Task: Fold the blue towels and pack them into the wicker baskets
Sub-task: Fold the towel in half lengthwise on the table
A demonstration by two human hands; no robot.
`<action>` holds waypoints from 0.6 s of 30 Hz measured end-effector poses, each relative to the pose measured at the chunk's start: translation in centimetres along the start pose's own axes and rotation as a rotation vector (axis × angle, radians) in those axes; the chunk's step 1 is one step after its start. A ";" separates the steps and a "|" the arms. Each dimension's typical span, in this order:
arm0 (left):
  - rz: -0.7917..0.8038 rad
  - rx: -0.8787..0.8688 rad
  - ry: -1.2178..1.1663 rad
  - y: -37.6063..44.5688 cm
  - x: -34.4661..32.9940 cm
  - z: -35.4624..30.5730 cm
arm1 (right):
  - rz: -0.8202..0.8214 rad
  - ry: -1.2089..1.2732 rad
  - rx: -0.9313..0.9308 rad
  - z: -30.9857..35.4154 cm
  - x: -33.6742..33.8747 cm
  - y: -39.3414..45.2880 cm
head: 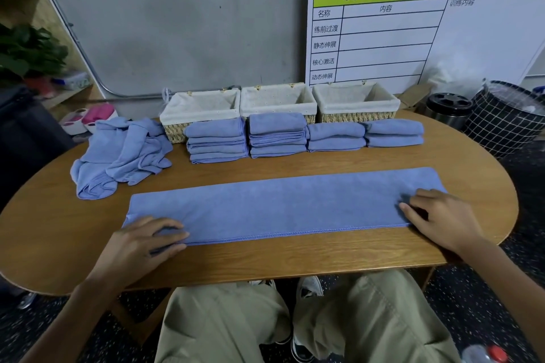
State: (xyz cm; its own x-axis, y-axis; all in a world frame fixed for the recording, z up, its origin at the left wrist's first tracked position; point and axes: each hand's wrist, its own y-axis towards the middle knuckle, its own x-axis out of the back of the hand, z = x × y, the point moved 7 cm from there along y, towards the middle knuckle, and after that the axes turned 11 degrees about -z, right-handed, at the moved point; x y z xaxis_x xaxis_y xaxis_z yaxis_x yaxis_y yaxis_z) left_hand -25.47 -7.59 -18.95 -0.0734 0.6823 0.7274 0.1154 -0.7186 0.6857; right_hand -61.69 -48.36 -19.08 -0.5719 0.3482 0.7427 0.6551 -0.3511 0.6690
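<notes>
towel strip (280, 203): folded lengthwise, flat on tabletop (265, 259), near front edge; long axis runs left-right, one end under each hand
left hand (141, 242): fingers curled, pinching left end
right hand (439, 215): fingers bent onto right end, looks like a grip
next move (guess): bring one end across to the other
folded stacks (303, 138): 4, in front of baskets
wicker baskets (277, 100): 3, empty
unfolded pile (118, 153): far left, count unclear

The bottle (486, 354) is cut off at the bottom edge; towel stacks (216, 141) hide the baskets' (203, 106) fronts.
</notes>
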 end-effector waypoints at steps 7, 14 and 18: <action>0.021 0.281 0.060 1.7 0.2 -0.1 | 0.101 -0.047 -0.175 -0.4 0.2 0.5; 0.505 0.485 0.103 5.6 -10.4 -2.9 | 0.306 0.210 -0.162 9.6 -5.2 5.4; 0.634 0.551 0.209 3.7 -10.3 -0.2 | 0.547 0.150 -0.205 8.3 -8.2 3.2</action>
State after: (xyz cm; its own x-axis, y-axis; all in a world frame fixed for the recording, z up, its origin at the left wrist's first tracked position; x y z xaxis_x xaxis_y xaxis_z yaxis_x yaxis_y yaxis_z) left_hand -24.53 -17.33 -23.92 -0.0071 0.0971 0.9952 0.6563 -0.7504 0.0779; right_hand -50.81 -45.11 -23.21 -0.2520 -0.0514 0.9664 0.7738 -0.6104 0.1693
